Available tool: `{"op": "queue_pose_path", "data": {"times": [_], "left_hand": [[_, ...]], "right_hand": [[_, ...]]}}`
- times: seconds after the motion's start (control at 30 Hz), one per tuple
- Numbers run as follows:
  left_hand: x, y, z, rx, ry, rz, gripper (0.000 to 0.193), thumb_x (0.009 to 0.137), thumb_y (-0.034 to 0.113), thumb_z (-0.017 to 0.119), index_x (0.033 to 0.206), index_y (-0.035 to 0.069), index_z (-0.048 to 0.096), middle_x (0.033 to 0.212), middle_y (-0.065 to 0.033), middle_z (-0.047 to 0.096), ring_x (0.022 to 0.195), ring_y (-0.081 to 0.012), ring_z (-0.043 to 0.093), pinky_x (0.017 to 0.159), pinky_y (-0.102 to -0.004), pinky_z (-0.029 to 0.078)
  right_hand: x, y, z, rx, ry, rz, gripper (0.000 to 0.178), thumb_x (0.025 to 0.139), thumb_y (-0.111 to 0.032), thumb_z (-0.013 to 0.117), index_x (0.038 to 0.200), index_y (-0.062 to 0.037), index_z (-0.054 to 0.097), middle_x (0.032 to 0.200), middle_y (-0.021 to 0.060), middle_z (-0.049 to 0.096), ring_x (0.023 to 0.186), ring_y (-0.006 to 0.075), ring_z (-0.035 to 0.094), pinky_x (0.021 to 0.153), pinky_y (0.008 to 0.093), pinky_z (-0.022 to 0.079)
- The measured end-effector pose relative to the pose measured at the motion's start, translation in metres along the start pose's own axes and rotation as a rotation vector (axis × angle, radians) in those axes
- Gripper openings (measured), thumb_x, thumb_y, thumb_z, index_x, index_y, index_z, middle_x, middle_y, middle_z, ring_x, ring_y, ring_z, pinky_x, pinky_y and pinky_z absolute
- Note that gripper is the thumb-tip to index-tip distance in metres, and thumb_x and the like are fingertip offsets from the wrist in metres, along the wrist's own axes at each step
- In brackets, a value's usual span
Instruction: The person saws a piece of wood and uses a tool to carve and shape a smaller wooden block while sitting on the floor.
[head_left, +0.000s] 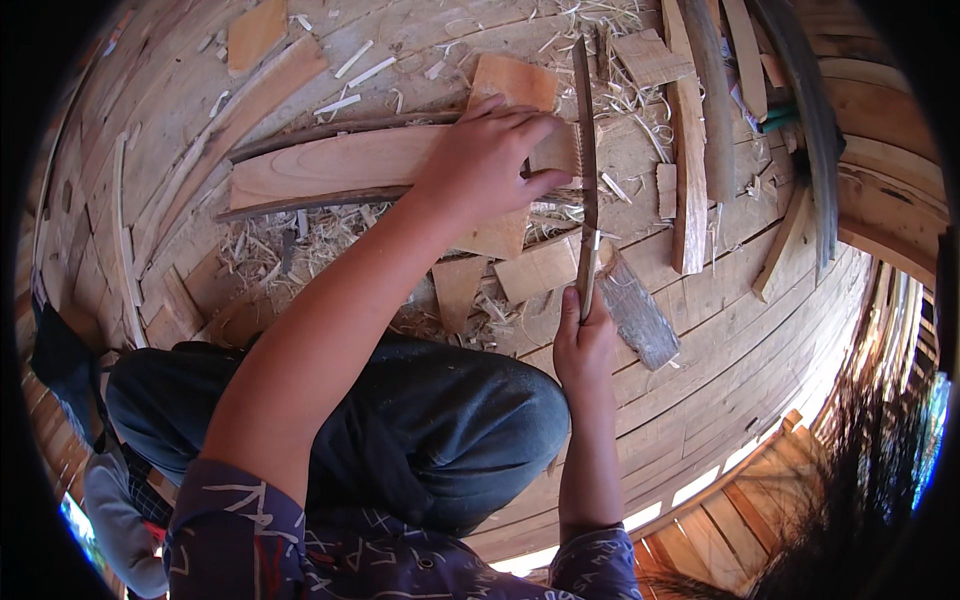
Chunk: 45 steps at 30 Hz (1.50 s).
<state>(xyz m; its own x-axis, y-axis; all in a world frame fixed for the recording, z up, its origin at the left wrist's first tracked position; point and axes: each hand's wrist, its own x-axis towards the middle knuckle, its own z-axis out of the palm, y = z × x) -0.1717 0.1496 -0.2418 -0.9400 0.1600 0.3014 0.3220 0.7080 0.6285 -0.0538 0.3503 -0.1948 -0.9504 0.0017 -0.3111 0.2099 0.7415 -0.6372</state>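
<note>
My left hand [495, 150] reaches across a pale wooden plank [330, 165] with dark bark edges. Its fingers bend over the far side and its thumb lies toward the near side, holding the plank near its right end. In my right hand [585, 335] is the handle of a long, narrow saw [586, 150]. The saw's blade points away from me and passes across the plank's right end, just right of my left thumb. Under the plank lies a flat orange-brown board [512, 80], partly hidden by my left hand.
Wood shavings [300, 245] and offcuts litter the plank floor [740, 330]. A bark-covered block [642, 310] lies beside my right hand. Long wooden strips [688, 170] and a dark curved slat [815, 130] lie to the right. A long board [240, 115] lies at the far left.
</note>
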Motion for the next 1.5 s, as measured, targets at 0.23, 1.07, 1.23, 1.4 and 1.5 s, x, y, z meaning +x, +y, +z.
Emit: {"op": "queue_pose_path", "data": {"times": [0.23,1.07,1.23,1.4,1.5], "left_hand": [[0.001,-0.004,-0.002,0.026,-0.017,-0.001,0.053,0.078,0.040,0.077,0.115,0.006,0.062,0.113,-0.0126,0.068,0.106,-0.0321,0.064,0.104,-0.0437,0.043],[0.002,-0.010,0.000,0.028,-0.045,-0.025,0.052,0.080,0.038,0.076,0.120,0.008,0.061,0.108,-0.0153,0.068,0.103,-0.0357,0.062,0.090,-0.0433,0.050],[0.000,-0.008,0.001,0.047,-0.008,-0.001,0.052,0.080,0.037,0.077,0.119,0.007,0.061,0.107,-0.0143,0.068,0.101,-0.0348,0.062,0.087,-0.0430,0.051],[0.003,-0.004,-0.005,0.032,-0.081,-0.124,0.051,0.080,0.038,0.076,0.119,0.009,0.062,0.105,-0.0135,0.068,0.100,-0.0342,0.062,0.087,-0.0427,0.051],[0.000,-0.008,0.000,0.045,-0.044,-0.027,0.052,0.080,0.038,0.076,0.120,0.009,0.062,0.105,-0.0143,0.068,0.099,-0.0341,0.063,0.087,-0.0427,0.051]], "right_hand": [[-0.016,-0.003,-0.014,0.026,-0.036,0.082,0.025,0.101,-0.022,0.052,0.092,0.0004,0.055,0.059,0.0126,0.046,0.054,0.0238,0.045,0.052,0.0383,0.038],[-0.018,0.004,-0.015,0.037,-0.052,0.101,0.025,0.099,-0.020,0.056,0.085,0.0013,0.054,0.057,0.0194,0.050,0.047,0.0335,0.047,0.048,0.0407,0.039],[0.020,-0.007,-0.002,0.047,-0.027,0.112,0.032,0.101,-0.025,0.055,0.083,0.0009,0.055,0.057,0.0059,0.042,0.056,0.0134,0.036,0.051,0.0339,0.034],[-0.009,-0.008,-0.017,-0.004,-0.054,0.141,0.026,0.099,-0.018,0.056,0.083,0.0016,0.054,0.056,0.0178,0.049,0.046,0.0303,0.046,0.047,0.0398,0.038],[-0.039,0.004,-0.027,-0.003,-0.077,0.184,0.024,0.100,-0.019,0.055,0.086,0.0016,0.056,0.055,0.0171,0.048,0.043,0.0267,0.042,0.045,0.0388,0.036]]}}
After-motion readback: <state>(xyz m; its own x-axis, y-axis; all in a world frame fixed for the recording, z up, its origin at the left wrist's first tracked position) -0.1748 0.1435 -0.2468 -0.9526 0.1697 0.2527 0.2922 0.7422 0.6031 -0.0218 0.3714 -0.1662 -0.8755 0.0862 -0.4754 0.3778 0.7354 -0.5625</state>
